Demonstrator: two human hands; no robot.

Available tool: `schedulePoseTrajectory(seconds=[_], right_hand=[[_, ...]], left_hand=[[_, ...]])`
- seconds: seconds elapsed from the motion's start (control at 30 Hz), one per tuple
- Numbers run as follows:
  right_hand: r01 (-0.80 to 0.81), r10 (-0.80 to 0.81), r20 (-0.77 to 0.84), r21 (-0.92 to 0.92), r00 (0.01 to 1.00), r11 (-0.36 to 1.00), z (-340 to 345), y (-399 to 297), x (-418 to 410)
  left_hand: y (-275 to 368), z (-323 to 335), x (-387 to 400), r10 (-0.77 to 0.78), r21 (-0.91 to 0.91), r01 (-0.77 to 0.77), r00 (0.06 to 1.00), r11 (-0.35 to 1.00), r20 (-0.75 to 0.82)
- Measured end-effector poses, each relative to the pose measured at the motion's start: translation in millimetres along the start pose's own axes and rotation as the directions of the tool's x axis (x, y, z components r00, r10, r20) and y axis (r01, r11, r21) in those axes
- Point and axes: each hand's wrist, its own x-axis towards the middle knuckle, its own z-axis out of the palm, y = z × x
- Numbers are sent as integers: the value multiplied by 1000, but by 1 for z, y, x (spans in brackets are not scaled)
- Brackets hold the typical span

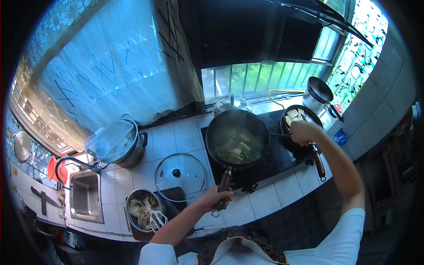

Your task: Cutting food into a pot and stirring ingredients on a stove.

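My left hand is closed around the brown handle of a black wok. Steam rises from the wok, which holds liquid with green vegetable pieces and pale slices. Above the right burner, my right hand grips a thin dark utensil that reaches left to the wok's rim; its working end cannot be made out. Partly behind that hand, a smaller black frying pan holds pale, browned slabs of food. Its wooden handle points towards me.
Left of the black gas stove lie a glass lid and a metal bowl with food and tongs. A large pot stands near the sink. Behind the wok is a glass-lidded pot; another black pan stands back right.
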Motion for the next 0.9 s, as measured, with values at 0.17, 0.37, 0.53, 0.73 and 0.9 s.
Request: schedulePoseTrajectory(seconds=[0.17, 0.37, 0.53, 0.73, 0.9], right_hand=[[-148, 50, 334, 274, 941, 950, -18, 39, 42], [-169, -330, 368, 848, 869, 502, 74, 0, 69], [0, -352, 143, 927, 925, 376, 93, -8, 62], [217, -193, -116, 713, 974, 667, 78, 2, -3], [423, -307, -548, 97, 778, 901, 74, 3, -37]], left_hand=[[-3, 3, 2, 97, -72, -98, 995, 993, -17], [-4, -6, 2, 91, -20, -91, 996, 996, 8], [-3, -7, 1, 101, -19, -101, 995, 995, -7], [1, -2, -1, 96, -49, -97, 995, 994, -22], [2, 2, 1, 98, -34, -99, 995, 995, -35]])
